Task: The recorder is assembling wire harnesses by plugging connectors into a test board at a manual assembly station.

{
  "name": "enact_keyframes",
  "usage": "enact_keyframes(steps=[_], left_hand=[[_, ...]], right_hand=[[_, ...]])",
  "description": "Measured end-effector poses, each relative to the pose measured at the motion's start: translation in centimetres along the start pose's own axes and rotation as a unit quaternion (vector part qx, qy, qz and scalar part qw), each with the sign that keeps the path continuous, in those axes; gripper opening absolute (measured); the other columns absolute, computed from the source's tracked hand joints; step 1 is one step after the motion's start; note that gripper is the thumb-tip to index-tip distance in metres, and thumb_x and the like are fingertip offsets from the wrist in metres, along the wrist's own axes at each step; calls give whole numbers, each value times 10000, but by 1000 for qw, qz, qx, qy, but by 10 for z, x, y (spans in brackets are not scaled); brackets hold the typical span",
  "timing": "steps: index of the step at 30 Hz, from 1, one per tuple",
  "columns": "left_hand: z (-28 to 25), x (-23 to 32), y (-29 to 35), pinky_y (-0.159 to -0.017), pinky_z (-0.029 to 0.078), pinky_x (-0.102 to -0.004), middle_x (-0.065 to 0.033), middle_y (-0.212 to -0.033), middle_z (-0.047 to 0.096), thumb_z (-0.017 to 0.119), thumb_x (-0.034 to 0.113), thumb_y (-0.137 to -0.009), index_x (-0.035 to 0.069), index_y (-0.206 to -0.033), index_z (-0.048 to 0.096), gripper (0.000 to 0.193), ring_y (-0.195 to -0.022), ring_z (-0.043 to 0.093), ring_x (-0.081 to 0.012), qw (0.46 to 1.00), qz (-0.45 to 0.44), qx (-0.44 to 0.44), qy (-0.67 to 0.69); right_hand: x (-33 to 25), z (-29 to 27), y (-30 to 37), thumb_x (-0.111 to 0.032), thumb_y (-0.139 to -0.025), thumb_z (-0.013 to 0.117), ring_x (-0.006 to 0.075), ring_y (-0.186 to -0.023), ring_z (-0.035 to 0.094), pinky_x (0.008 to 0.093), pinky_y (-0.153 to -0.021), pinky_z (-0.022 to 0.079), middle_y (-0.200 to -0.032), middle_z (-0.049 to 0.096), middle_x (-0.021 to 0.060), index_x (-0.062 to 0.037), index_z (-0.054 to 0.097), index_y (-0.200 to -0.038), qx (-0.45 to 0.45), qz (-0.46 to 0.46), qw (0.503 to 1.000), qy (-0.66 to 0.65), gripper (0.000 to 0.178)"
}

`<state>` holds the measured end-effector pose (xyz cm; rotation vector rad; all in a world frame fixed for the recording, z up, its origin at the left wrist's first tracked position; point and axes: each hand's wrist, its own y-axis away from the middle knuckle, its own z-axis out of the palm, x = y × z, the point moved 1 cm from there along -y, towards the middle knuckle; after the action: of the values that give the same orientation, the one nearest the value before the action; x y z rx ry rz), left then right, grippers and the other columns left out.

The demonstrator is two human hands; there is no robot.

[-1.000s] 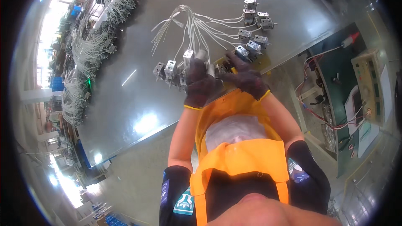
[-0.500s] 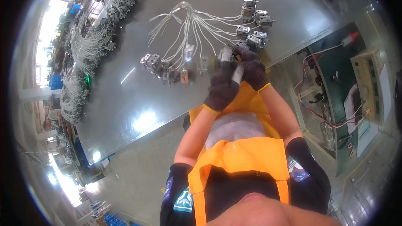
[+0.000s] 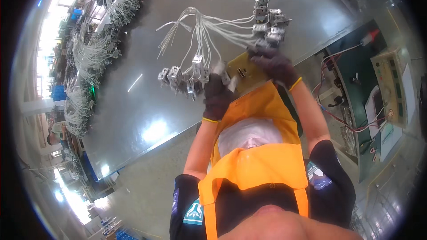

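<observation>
Hands (image 3: 218, 94) (image 3: 273, 64) on white wire harness (image 3: 209, 31)

A long grey metal worktable (image 3: 133, 106) is seen, its glossy top marked by bright reflections of overhead light. Bundles of white wire harnesses (image 3: 89, 53) are laid along its far left edge. A pale concrete floor (image 3: 147, 195) is visible below. A green bench with test equipment (image 3: 391, 84) is placed at right. Strong daylight is admitted at upper left.
</observation>
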<state>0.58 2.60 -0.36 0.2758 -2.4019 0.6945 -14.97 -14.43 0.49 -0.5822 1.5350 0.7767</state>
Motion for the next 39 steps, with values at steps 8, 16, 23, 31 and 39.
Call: enact_keyframes(steps=[8, 16, 23, 31, 39], left_hand=[[18, 25, -16, -877, 481, -275, -91, -1158, 575, 594, 98, -953, 4, -1375, 429, 463, -987, 563, -144, 845, -260, 19, 468], [36, 33, -19, -908, 485, -351, -161, -1167, 585, 672, 121, -882, -11, -1395, 395, 598, -1019, 602, -243, 996, -77, -22, 50], [36, 31, -37, -696, 488, -497, -212, -967, 600, 752, 233, -753, 20, -1188, 531, 533, -879, 614, -408, 996, -37, -78, -5], [27, 58, -28, -906, 474, -482, -281, -1191, 534, 647, 144, -795, 28, -1294, 469, 543, -1075, 550, -460, 999, 0, -33, 13], [-28, 58, -17, -919, 467, -396, -249, -1216, 572, 574, 143, -926, 11, -1390, 450, 498, -1102, 590, -315, 984, -95, -151, 6]], right_hand=[[-19, -8, 25, -315, -885, 655, 68, -768, 594, 233, -664, 489, -1009, 680, -9, -114, 628, -1277, 0, 29, 993, -117, 441], [-32, -2, 50, -334, -922, 588, 264, -828, 688, 403, -723, 527, -979, 717, 120, -190, 588, -1322, -12, -115, 968, 221, 424], [-64, 22, 41, -227, -906, 544, 329, -823, 664, 437, -722, 523, -870, 681, 171, -71, 659, -1065, -62, -69, 826, 556, 251], [-66, 21, 39, -243, -875, 555, 335, -826, 696, 426, -746, 558, -850, 709, 158, -80, 680, -1052, -86, -63, 797, 595, 270], [5, 29, 55, -189, -835, 681, 83, -655, 592, 238, -566, 503, -818, 672, 17, -96, 708, -1064, -145, 91, 984, -49, 249]])
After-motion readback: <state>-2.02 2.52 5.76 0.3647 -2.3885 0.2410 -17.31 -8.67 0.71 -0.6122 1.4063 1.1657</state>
